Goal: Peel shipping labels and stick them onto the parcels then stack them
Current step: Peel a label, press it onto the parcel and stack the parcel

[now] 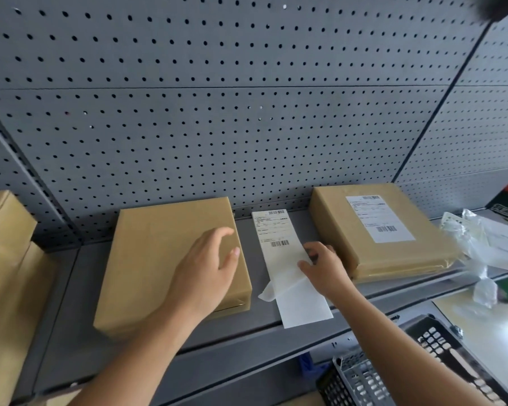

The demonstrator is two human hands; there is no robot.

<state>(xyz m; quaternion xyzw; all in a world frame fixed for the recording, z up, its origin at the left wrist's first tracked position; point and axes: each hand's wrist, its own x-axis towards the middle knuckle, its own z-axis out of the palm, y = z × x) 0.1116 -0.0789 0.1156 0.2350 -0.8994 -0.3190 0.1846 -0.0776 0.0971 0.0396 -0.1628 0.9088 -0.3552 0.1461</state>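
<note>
Centrally on the grey shelf [147,341] lies a long white label sheet [288,268], printed with barcodes at its far end and blank toward the near edge; take it as the landmark. Just left of the sheet sits an unlabelled brown parcel [159,259], flat on the shelf, and the left hand [208,268] rests over that parcel's right half with its grip spread, fingers apart and pinching nothing. Just right of the sheet, the right hand [324,266] lies on the sheet's right edge, fingers curled down onto the paper; a thin translucent strip of backing [272,290] curls out from under this hand toward the sheet's left side, though whether the fingertips pinch it cannot be told. Farther right of the sheet stands a second brown parcel [379,232], already carrying a white shipping label [379,218] on its top face. Beyond that parcel lie crumpled clear plastic wrappers [478,244]. Behind the sheet rises a grey pegboard wall [247,98]. Nearer than the sheet, lower right, is a dark mesh basket [428,344].
</note>
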